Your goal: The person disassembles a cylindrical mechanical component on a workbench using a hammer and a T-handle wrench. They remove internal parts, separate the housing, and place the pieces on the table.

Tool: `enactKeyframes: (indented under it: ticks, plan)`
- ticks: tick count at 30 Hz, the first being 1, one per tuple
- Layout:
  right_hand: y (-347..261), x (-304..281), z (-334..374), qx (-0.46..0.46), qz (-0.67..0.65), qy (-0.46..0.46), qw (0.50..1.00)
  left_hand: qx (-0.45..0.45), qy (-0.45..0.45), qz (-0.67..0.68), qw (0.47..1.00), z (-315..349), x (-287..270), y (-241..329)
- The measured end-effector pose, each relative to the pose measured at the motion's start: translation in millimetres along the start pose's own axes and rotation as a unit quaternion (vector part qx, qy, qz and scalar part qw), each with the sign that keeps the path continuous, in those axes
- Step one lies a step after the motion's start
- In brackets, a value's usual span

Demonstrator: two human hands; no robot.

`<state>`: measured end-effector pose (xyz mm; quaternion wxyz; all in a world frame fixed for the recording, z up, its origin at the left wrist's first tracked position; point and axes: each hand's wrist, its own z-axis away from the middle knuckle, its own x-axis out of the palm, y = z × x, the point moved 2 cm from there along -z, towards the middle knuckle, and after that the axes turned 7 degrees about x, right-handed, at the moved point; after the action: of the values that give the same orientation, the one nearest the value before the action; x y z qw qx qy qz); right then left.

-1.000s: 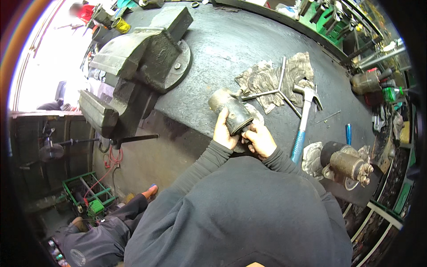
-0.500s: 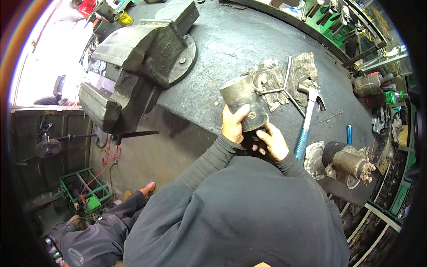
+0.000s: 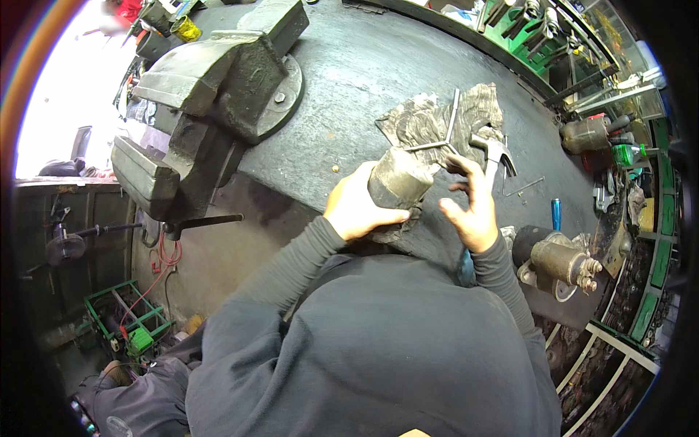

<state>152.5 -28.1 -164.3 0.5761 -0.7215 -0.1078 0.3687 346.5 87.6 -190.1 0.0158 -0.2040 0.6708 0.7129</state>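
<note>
My left hand (image 3: pixel 351 205) is wrapped round a worn metal cylinder (image 3: pixel 399 178), like a motor housing, held low over the near edge of the bench. Beneath it shows something dark and crumpled, perhaps cloth. To the cylinder's right, my right hand (image 3: pixel 472 207) is open, fingers spread and apart from it. Just beyond lie a three-armed Y wrench (image 3: pixel 451 120) and a grey rag (image 3: pixel 480 109). A claw hammer (image 3: pixel 495 151) rests behind my right hand, which hides most of its handle.
A large bench vise (image 3: pixel 211 87) takes up the left of the workbench (image 3: pixel 364 65). At right are a starter motor (image 3: pixel 561 261), a blue-handled tool (image 3: pixel 556 214) and a thin rod (image 3: pixel 526 186). Tools fill a green tray (image 3: pixel 526 36) at the back. Someone's dark-clothed body (image 3: pixel 149 397) is low at left.
My right hand has come off the cylinder's lower end and opened, moving up and right. The cylinder has turned in my left hand, and that hand's grip has shifted. The whole view has shifted slightly.
</note>
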Motion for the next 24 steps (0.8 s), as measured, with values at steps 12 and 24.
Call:
enactKeyframes:
  ticks: [12,24]
  plan:
    - [4.9,32.1,4.5,0.165,-0.13,-0.254,0.944,0.029,-0.233,-0.319,0.918,17.3,-13.2,32.2]
    - [22.2,35.8,35.6,0.161,-0.227,-0.173,0.945,0.097,-0.271,-0.361,0.887,14.0,-7.2,32.3]
